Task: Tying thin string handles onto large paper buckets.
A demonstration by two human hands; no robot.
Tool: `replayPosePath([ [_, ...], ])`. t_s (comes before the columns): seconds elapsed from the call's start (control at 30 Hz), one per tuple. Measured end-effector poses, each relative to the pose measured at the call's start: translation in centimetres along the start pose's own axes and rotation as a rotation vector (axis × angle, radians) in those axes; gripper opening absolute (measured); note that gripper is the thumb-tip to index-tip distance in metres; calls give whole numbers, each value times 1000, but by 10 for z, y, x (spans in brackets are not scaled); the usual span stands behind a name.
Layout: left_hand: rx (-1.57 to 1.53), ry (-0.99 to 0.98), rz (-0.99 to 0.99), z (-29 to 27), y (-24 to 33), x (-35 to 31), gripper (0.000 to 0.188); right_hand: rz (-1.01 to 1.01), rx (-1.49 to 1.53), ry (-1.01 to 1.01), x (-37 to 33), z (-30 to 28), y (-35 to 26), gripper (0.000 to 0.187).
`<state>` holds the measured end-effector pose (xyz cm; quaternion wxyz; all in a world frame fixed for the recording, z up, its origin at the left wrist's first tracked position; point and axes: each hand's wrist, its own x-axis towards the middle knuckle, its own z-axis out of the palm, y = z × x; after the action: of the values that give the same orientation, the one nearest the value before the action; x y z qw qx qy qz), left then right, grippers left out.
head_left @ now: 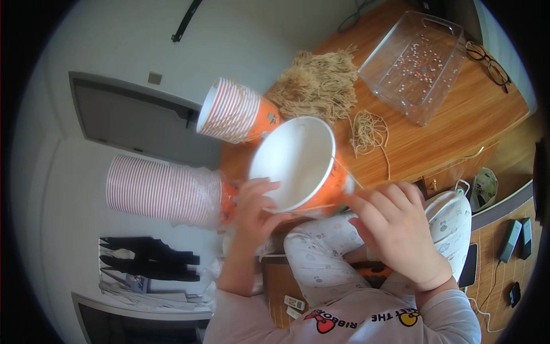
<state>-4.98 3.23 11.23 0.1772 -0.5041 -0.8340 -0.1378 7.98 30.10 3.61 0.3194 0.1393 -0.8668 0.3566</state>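
Observation:
A large paper bucket (295,163), white inside and orange outside, is tilted in front of me with its mouth toward the upper left. My left hand (256,209) is closed on its near-left rim, fingertips over the edge. At the bucket's right side, my right hand (395,226) is pinched on a thin tan string that runs along the orange wall; the fingertips are slightly blurred. Behind stands a stack of similar buckets (238,112), with tan strings across their sides. Loose string (369,132) lies tangled on the wooden table (401,152), beside a thick bundle of tan string (315,83).
To the left, a long stack of buckets (166,189) is wrapped in clear plastic. A clear plastic bin (384,86) with small red and white bits stands at the table's far right, next to eyeglasses (495,69). My legs (321,246) are below the table edge.

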Motion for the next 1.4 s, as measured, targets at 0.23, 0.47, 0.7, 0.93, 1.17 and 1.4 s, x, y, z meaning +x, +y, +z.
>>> replayPosePath([
  [0.23,543,-435,267,-107,25,80,33,71,90,-58,5,22,12,67],
  [0.47,946,-208,398,-162,-2,167,29,111,172,-162,-1,38,17,78],
  [0.7,951,-292,468,-149,-73,196,31,99,167,-146,0,38,12,79],
  [0.93,703,-6,127,-149,-144,160,26,88,186,-149,-3,37,18,79],
  [1.17,291,141,-286,-113,-187,115,24,130,202,-144,-1,41,25,78],
  [1.4,109,379,-423,-63,-209,78,44,134,199,-145,2,44,25,77],
])
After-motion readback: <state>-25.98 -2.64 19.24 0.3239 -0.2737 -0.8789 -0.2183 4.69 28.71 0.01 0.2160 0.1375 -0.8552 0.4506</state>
